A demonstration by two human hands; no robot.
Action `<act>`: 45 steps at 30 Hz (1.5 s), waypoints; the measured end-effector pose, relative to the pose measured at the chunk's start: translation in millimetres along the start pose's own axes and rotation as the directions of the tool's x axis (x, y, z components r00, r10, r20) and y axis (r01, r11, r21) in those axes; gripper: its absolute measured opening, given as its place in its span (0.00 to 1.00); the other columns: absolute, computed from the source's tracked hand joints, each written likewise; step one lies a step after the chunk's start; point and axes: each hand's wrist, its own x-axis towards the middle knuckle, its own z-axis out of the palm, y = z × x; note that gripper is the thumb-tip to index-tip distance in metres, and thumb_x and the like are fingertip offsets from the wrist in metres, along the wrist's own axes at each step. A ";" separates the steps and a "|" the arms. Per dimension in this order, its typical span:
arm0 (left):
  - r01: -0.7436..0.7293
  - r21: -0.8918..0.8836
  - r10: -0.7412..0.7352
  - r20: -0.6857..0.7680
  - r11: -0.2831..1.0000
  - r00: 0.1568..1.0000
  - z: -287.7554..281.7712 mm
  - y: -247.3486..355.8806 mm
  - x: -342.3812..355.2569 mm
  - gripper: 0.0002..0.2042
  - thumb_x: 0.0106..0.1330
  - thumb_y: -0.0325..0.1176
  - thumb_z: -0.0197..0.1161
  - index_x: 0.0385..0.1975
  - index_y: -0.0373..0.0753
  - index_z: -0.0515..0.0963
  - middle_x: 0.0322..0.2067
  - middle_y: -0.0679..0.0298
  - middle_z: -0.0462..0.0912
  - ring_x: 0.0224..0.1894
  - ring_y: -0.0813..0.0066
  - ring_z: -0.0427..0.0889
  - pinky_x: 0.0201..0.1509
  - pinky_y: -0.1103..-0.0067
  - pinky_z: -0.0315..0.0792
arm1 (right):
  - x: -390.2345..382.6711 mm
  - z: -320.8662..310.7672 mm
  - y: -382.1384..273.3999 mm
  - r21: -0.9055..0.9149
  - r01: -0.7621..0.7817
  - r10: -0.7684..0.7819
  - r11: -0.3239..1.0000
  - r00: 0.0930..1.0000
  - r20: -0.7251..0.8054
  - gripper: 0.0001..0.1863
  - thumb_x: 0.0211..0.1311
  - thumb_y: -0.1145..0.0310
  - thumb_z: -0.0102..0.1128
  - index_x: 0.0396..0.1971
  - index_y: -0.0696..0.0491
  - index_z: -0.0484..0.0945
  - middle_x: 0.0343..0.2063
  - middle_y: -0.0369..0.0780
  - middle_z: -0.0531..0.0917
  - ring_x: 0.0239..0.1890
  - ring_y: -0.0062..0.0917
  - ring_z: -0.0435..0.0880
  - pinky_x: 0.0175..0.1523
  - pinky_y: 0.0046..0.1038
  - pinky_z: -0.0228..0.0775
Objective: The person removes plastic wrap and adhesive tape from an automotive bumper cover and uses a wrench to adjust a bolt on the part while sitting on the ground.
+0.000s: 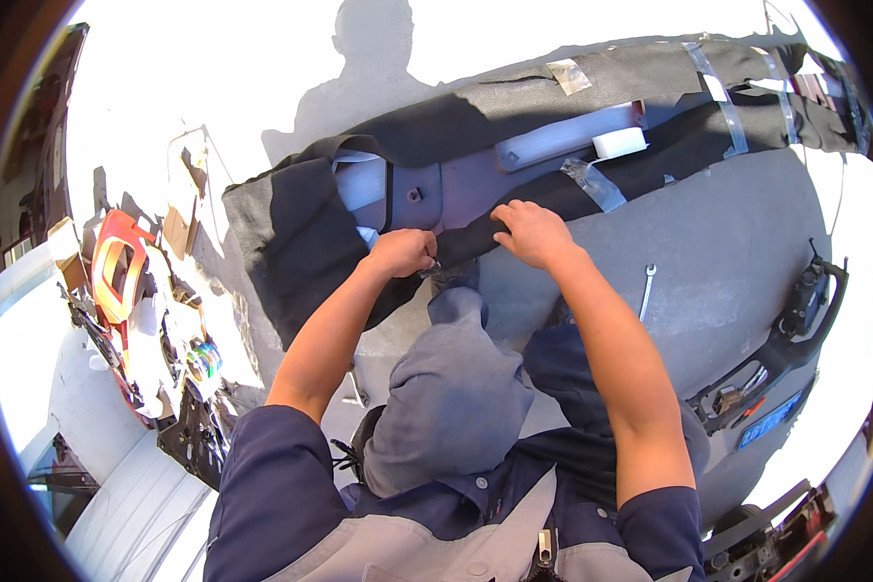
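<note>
A long grey part (470, 184) lies across the ground ahead of me, wrapped along its sides and left end in black felt (291, 228). White foam pieces (619, 144) sit in its uncovered middle. Strips of clear tape (597, 184) hold the felt in several spots. My left hand (404, 252) pinches the near felt edge, with a crumpled bit of clear tape just below its fingertips. To its right, my right hand (535, 235) bends over the same edge, thumb and fingers apart, its fingertips at the felt.
An open-ended wrench (647, 291) lies right of my right forearm. Farther right is a black vehicle part (747, 388) with a blue plate (769, 422). An orange frame (119, 262), a shiny tape roll (204, 360) and loose scraps clutter the left side. My bent knee is close below my hands.
</note>
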 end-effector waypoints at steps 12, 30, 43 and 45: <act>-0.047 -0.213 0.067 0.085 0.976 0.994 7.7 -16.5 17.1 0.16 0.56 0.30 0.68 0.44 0.38 0.77 0.30 0.61 0.84 0.36 0.66 0.84 0.40 0.72 0.74 | 8.2 99.7 -43.2 -0.097 0.198 -0.216 0.975 0.946 -0.243 0.09 0.57 0.68 0.56 0.37 0.45 0.82 0.37 0.37 0.79 0.49 0.31 0.77 0.63 0.39 0.61; -0.297 -0.112 0.261 -0.261 0.948 0.930 24.3 11.7 -66.7 0.11 0.57 0.26 0.61 0.40 0.40 0.75 0.27 0.63 0.79 0.32 0.63 0.81 0.37 0.70 0.74 | 26.7 107.8 -59.3 -0.102 0.046 -0.057 0.994 0.993 -0.106 0.11 0.60 0.65 0.54 0.37 0.41 0.87 0.40 0.33 0.81 0.51 0.27 0.76 0.58 0.38 0.62; -0.265 -0.465 0.049 -0.426 0.845 0.904 24.2 18.2 -169.0 0.04 0.62 0.22 0.59 0.35 0.37 0.77 0.37 0.62 0.75 0.32 0.70 0.77 0.38 0.77 0.72 | 7.2 99.7 -42.3 -0.035 0.101 -0.107 0.994 0.950 -0.294 0.09 0.60 0.67 0.55 0.36 0.48 0.83 0.40 0.36 0.81 0.51 0.29 0.77 0.59 0.35 0.63; -0.356 -0.562 -0.067 -0.596 0.747 0.800 -8.5 27.0 -181.6 0.02 0.67 0.20 0.58 0.35 0.36 0.75 0.39 0.65 0.72 0.32 0.79 0.73 0.38 0.82 0.70 | -3.4 83.8 -41.3 0.012 0.133 -0.113 0.991 0.884 -0.454 0.07 0.60 0.66 0.57 0.35 0.49 0.83 0.39 0.36 0.81 0.49 0.30 0.77 0.57 0.34 0.65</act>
